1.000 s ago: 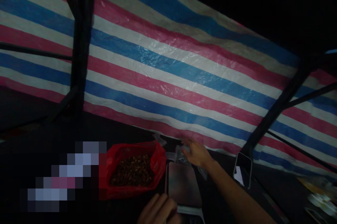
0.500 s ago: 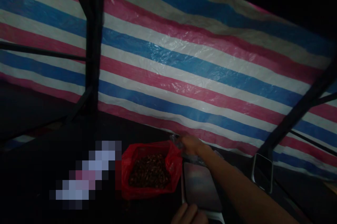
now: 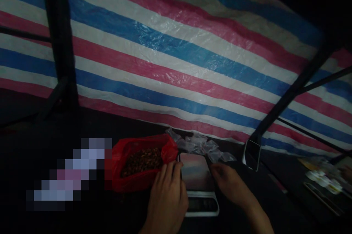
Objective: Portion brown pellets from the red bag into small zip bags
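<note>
A small digital scale (image 3: 197, 181) with a shiny square plate and a dark display lies between my two hands. My left hand (image 3: 168, 193) rests along its left edge, fingers stretched forward, between the scale and a red plastic bag. At the scale's right side my right hand (image 3: 227, 179) has its fingers curled in near the plate's edge; whether anything is in them is hidden. The open red plastic bag (image 3: 123, 182) holds many small brown pieces (image 3: 143, 160), like nuts or seeds. Behind the scale lie several crumpled clear plastic bags (image 3: 200, 143).
A phone-like device (image 3: 252, 155) leans by a dark slanted post (image 3: 288, 96) on the right. Small white and yellow items (image 3: 324, 182) lie at far right. Striped plastic sheeting (image 3: 170, 72) hangs behind the dark surface. A blurred patch (image 3: 73, 169) covers something at left.
My right hand has drawn back from the clear bags behind to the scale's right side. My left hand has moved forward along the scale's left edge. The view has shifted rightward.
</note>
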`<state>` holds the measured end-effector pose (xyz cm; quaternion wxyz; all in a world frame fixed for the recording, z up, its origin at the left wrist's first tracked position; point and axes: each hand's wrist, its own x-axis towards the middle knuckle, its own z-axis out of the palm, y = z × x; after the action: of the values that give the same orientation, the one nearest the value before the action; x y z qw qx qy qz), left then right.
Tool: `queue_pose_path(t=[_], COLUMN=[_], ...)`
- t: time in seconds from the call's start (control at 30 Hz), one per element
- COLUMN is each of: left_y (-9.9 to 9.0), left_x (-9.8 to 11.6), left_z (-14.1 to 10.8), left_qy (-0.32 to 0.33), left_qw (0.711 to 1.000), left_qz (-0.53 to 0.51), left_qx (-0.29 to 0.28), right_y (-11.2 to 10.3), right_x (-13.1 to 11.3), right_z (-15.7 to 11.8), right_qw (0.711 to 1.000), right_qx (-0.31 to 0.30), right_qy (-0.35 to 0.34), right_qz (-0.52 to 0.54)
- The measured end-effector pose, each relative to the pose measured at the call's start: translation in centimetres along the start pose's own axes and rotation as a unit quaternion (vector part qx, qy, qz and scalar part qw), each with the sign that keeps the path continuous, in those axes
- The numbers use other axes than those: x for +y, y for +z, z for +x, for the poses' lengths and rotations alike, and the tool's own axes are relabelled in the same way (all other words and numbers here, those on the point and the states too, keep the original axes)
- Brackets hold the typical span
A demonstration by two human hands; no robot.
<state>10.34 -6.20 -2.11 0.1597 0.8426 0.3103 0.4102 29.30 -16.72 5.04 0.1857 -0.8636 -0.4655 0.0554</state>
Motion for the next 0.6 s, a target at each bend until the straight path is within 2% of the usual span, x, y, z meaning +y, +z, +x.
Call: queue_pose_path(t=[0.1,0.23,0.4,0.6], left_y=[0.1,-0.1,-0.3,-0.5], left_x=[-0.4,-0.4,-0.2,-0.1], left_z=[-0.2,0.0,0.4,0.6], left_qy=[-0.011,-0.013,-0.013,-0.014], left_qw=[1.0,0.999,0.998,0.998], left_qz=[0.005,0.002,-0.002,0.013], left_qx=[-0.029,-0.049,-0.056,-0.057], right_y=[1.0,0.7,1.0,1.8], right_x=[0.5,-0.9,-2.1,-2.8], right_z=[-3.0,-5.1,-5.7,-5.9], right_qw=[1.0,0.998,0.994,0.992], right_qx=[-0.013,-0.061,-0.097,-0.074], right_qy=[0.008,0.026,0.039,0.086], right_qz=[0.017,-0.015,-0.033,-0.057])
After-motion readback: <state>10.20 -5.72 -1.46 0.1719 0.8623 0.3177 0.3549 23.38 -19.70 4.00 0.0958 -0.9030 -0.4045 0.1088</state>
